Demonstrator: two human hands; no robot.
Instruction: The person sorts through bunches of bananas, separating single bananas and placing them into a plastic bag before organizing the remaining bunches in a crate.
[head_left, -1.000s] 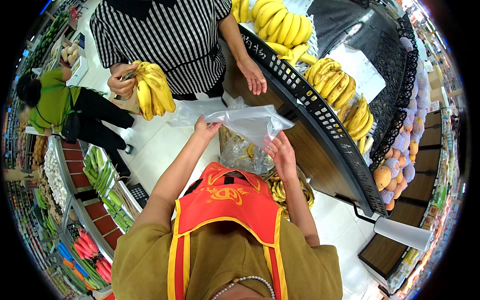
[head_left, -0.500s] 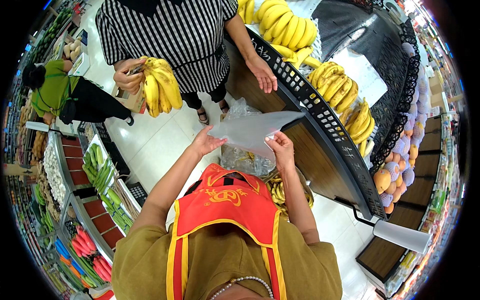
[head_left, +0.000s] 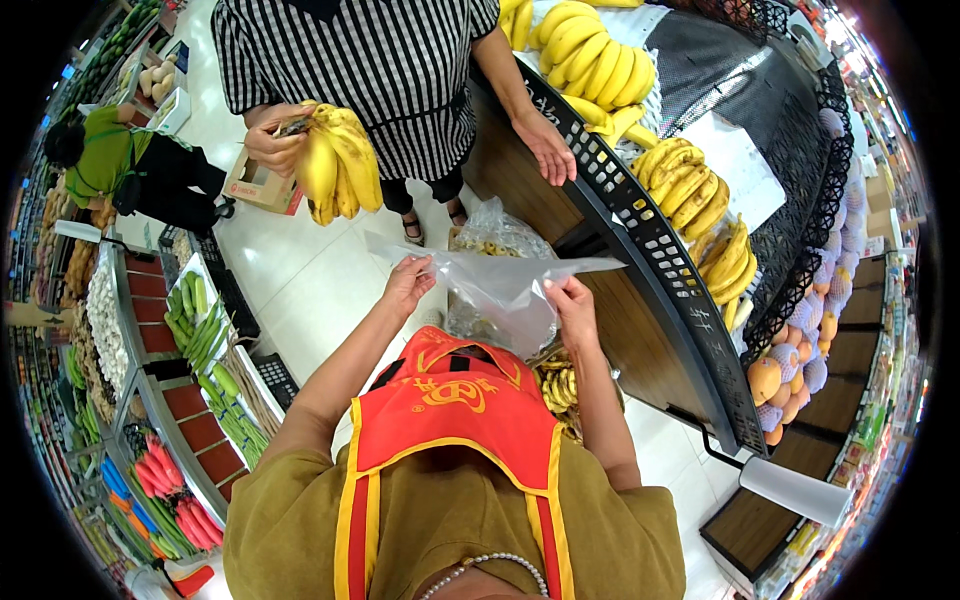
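A thin clear plastic bag (head_left: 492, 285) is stretched between my two hands, in front of my red apron. My left hand (head_left: 408, 284) pinches its left edge with closed fingers. On the other side, my right hand (head_left: 572, 306) grips the bag between thumb and fingers. Facing me, a person in a striped top holds up a bunch of ripe bananas (head_left: 340, 165) by its stem, apart from the bag. That person's other hand (head_left: 545, 146) is bare, with fingers spread, near the display edge.
A black-rimmed display stand (head_left: 640, 235) curves along the right, bearing banana bunches (head_left: 600, 65) and netted round fruit. Below the bag lie another plastic bag (head_left: 500, 225) and a heap of bananas (head_left: 557, 385). Vegetable bins (head_left: 205, 340) line the left. Another person in green bends far left.
My left hand has gone from open fingers beside the bag to pinching its edge, and the bag is now spread wider. The person opposite and the bananas appear slightly further right.
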